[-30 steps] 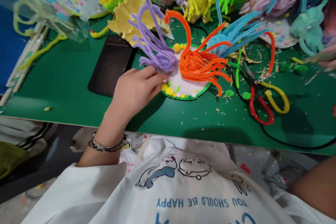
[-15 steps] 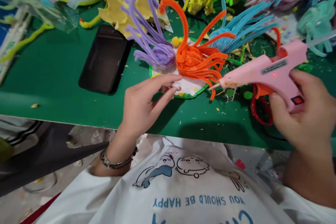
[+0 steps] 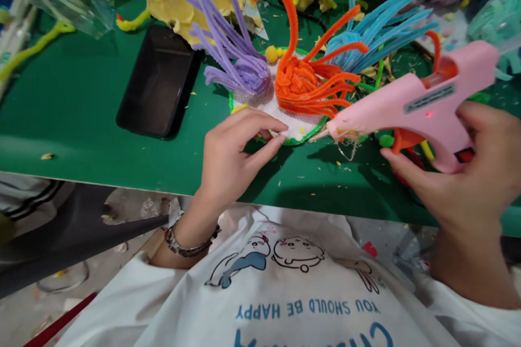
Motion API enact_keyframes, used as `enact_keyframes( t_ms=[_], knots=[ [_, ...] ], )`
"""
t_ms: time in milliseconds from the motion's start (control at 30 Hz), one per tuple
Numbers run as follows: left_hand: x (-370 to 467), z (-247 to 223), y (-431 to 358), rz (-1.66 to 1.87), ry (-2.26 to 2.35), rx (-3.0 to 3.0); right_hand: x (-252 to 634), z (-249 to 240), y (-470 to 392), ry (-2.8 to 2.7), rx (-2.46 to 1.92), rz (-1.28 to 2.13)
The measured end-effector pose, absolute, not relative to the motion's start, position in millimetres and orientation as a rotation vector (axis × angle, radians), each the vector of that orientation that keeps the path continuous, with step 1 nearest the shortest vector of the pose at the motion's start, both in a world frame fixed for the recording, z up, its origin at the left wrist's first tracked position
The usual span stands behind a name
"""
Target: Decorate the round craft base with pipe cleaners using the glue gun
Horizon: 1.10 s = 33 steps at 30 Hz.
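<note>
Head view: round white base (image 3: 299, 123) with green rim on the table (image 3: 89, 146). Purple bundle (image 3: 250, 76) on base's left part, orange bundle (image 3: 299, 81) on its right; blue bundle (image 3: 345, 46) past its far-right edge, phone (image 3: 157, 84) left of it. Left hand (image 3: 234, 149) at base's near edge, thumb and index nearly closed; can't tell if anything's between. Right hand (image 3: 472, 173), right of base, wrapped round pink glue gun (image 3: 407, 105), nozzle just beside base's near-right rim.
</note>
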State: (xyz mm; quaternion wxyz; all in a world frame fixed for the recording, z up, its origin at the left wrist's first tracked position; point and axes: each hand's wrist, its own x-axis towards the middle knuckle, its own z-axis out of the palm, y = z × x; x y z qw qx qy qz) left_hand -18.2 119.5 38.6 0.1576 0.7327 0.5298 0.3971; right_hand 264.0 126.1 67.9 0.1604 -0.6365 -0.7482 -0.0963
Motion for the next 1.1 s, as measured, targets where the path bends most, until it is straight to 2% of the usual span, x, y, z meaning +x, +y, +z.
enact_keyframes(
  t_ms=[267, 867, 1100],
  knots=[
    [-15, 39, 120, 1.105, 1.575, 2.089, 255, 59, 134, -2.287, -1.805, -0.490],
    [-7, 40, 121, 1.095, 1.623, 2.089, 257, 61, 136, -2.346, -1.480, -0.643],
    [-6, 39, 123, 1.149, 1.562, 2.129, 255, 63, 138, -2.363, -1.530, -0.650]
  ],
)
